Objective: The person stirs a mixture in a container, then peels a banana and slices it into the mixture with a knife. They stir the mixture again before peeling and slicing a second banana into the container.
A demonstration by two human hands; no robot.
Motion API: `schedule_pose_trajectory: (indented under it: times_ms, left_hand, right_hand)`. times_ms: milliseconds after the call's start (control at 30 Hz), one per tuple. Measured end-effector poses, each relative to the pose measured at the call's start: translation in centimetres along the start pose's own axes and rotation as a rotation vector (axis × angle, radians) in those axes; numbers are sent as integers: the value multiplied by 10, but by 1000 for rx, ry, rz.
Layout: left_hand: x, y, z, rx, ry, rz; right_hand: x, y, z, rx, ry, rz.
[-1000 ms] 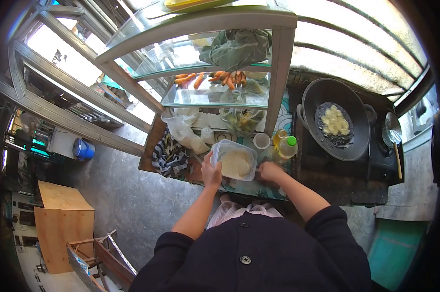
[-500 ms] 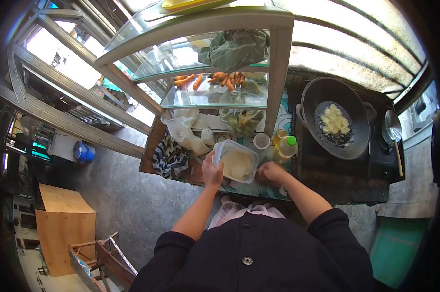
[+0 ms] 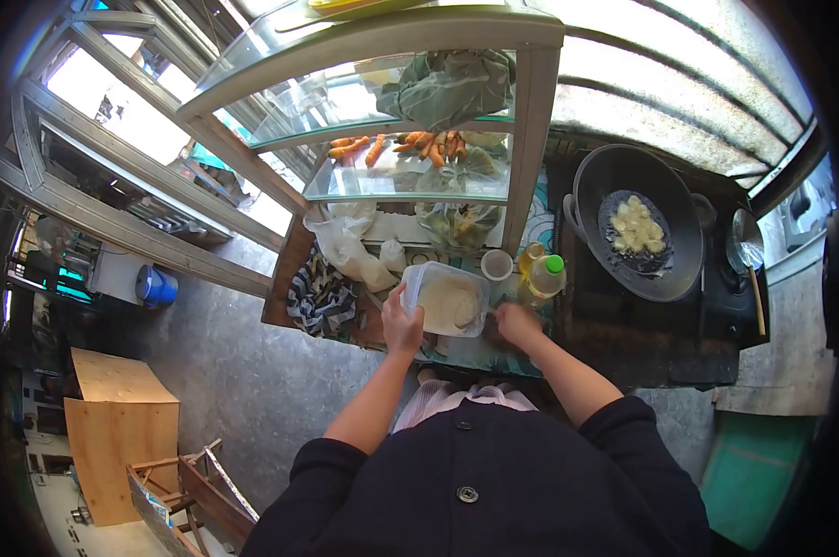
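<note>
My left hand [image 3: 402, 325] is closed on the left wall of a clear plastic tub [image 3: 417, 290] at the counter's front edge. Pale, thick batter [image 3: 449, 302] fills the bottom of the tub. At the tub's right side, my right hand [image 3: 519, 327] is closed; whatever its fingers hold is too small and blurred to make out. A white cup [image 3: 496, 265] stands just behind the tub, beside a green-capped bottle [image 3: 547, 278] of yellowish liquid. Farther right, pale pieces of food [image 3: 637, 226] lie in bubbling oil in a dark wok [image 3: 659, 281].
Behind the tub rises a glass display case [image 3: 536, 139] with carrots [image 3: 429, 146] on a shelf. A plastic bag [image 3: 350, 257] and a striped cloth [image 3: 319, 302] lie on the left. A wooden-handled strainer [image 3: 746, 246] rests right of the wok.
The batter has shifted inside the tub and its surface looks different. My right hand has moved slightly at the tub's right side, while my left hand keeps its grip.
</note>
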State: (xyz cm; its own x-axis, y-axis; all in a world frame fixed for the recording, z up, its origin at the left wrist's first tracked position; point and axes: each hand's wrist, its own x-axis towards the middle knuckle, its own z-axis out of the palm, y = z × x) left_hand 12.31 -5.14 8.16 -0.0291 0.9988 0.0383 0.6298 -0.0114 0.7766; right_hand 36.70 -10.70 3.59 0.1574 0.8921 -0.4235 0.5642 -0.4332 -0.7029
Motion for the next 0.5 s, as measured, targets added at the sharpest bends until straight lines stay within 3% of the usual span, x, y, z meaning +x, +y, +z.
schedule_pose_trajectory:
  times_ms: [67,100,167,200,267,300,367,433,500]
  left_hand:
    - [3,1,-2,9,-10,-11]
    - [3,1,-3,16,-28,-22]
    - [4,2,-2,18,-33,-21]
    - [5,1,-1,19,-28,-20]
    - [7,-1,0,17,-17,-23]
    - [8,-1,-2,19,-15,-23]
    - [7,-1,-3,15,-23,-19]
    - [6,0,-2,4,-20,-18]
    - [7,-2,-3,18,-28,-25]
  right_hand:
    - [-8,-4,3,-244,-263,-134]
    - [-5,-1,4,-241,-264,-132]
    - [3,6,1,127,-91,-17]
    - [3,7,4,121,-91,-18]
    - [-2,9,16,-189,-177,-227]
    - [-1,6,13,-185,-177,-227]
    - [1,5,2,168,-45,-86]
    - [-1,9,11,26,54,-38]
    - [-1,11,15,-92,-271,-222]
